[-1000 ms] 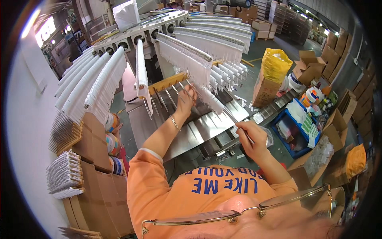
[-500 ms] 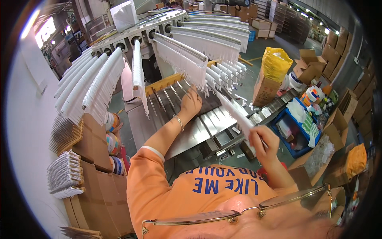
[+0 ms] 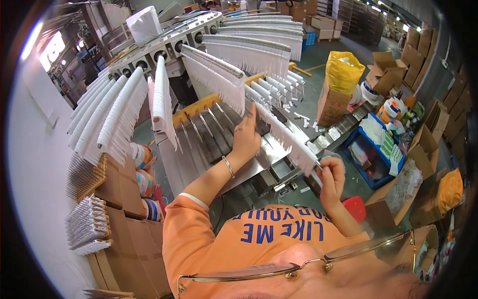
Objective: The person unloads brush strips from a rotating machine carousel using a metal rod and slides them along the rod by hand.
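Note:
My right hand [image 3: 332, 180] pinches the near end of a metal rod that carries a row of thin white fringed pieces [image 3: 286, 134]. The rod slants away to the far left, over the edge of a steel table. My left hand [image 3: 247, 137], with a bangle at the wrist, has its index finger stretched out beside the far end of that rod; whether it touches is unclear, and its other fingers are partly curled. Close by, bare metal rods [image 3: 204, 125] stick out of a yellow wooden bar [image 3: 191, 110]. Shorter white-covered rods [image 3: 276, 88] stand further right along the bar.
Behind my hands a machine [image 3: 172, 47] carries long rods hung with white fringes [image 3: 214, 67]. At right are a carton with a yellow bag [image 3: 343, 72] and a blue crate [image 3: 371, 149]. Cartons [image 3: 134, 239] and spiky rod racks [image 3: 87, 224] stand at left.
My left hand has moved right, from the bare rods to the far end of the white-covered rod. My right hand has lowered slightly, and the rod now lies further down.

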